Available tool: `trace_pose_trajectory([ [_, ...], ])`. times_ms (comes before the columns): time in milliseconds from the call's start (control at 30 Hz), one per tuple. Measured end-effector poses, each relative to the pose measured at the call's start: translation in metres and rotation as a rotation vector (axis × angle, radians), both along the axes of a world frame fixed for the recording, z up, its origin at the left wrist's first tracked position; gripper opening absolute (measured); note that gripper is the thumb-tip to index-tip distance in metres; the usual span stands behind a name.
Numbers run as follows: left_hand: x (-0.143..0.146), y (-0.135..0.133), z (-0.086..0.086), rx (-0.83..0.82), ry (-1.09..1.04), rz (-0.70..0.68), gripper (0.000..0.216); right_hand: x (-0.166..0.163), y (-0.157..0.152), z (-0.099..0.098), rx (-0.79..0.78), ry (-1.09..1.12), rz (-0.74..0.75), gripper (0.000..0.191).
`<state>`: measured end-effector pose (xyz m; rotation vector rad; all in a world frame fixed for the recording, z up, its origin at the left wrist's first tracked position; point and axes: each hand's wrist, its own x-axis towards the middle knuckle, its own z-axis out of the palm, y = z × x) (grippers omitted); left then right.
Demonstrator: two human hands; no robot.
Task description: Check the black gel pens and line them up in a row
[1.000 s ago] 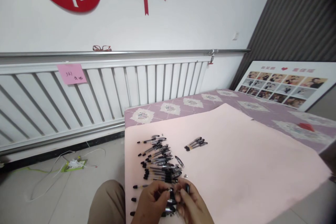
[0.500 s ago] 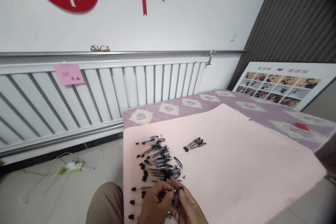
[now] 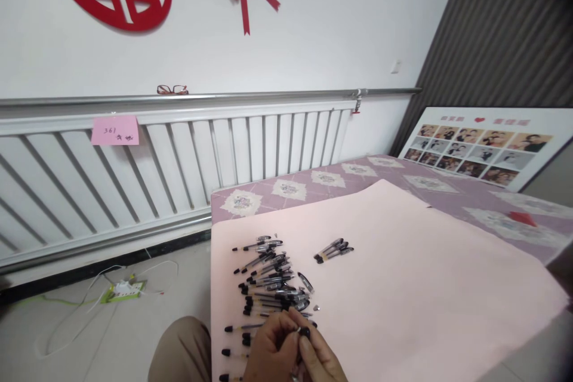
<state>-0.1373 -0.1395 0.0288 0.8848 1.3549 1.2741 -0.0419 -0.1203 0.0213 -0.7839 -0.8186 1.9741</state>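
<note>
My left hand (image 3: 272, 347) and my right hand (image 3: 319, 353) meet at the near edge of the pink sheet (image 3: 403, 286), fingers closed around a pen. Its rounded black end (image 3: 304, 332) pokes up between the fingertips; most of the pen is hidden by the hands. Beyond and left of them lies a dense pile of pens and pen parts (image 3: 268, 277), with black ends and clear barrels. A loose pen cap (image 3: 305, 282) rests at the pile's right side, near a tiny silver piece (image 3: 316, 308). Further right, a small group of pens (image 3: 333, 250) lies together.
The sheet covers a table with a purple patterned cloth (image 3: 308, 182). Behind runs a white radiator (image 3: 250, 149) bearing a pink note (image 3: 115, 130). Glasses (image 3: 172, 89) sit on the pipe. A power strip (image 3: 123, 291) with cables is on the floor. A photo board (image 3: 483, 143) leans at right.
Both hands have drawn closer together around the pen, and its black end now shows more plainly between the fingertips. The view has tilted slightly upward. The pens on the sheet look unmoved.
</note>
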Motion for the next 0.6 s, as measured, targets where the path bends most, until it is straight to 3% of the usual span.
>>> trace_pose_trajectory([
  [167, -0.008, 0.001, 0.006, -0.002, -0.006, -0.004, 0.022, -0.002, 0.005, -0.001, 0.105, -0.127, 0.008, 0.052],
  [267, -0.029, 0.009, 0.009, 0.02, 0.086, 0.026, 0.022, 0.002, 0.012, 0.003, 0.118, -0.213, -0.038, 0.057],
  [367, -0.068, 0.026, 0.013, 0.038, 0.384, 0.115, 0.02, 0.02, 0.029, 0.005, 0.22, -0.361, -0.127, 0.051],
  [433, -0.098, 0.042, 0.016, 0.039, 0.809, 0.155, 0.02, 0.041, 0.045, 0.0, 0.347, -0.541, -0.178, 0.045],
  [600, -0.149, 0.086, 0.007, -0.06, 1.106, 0.164, 0.009, 0.082, 0.074, -0.032, 0.554, -0.905, -0.282, 0.041],
])
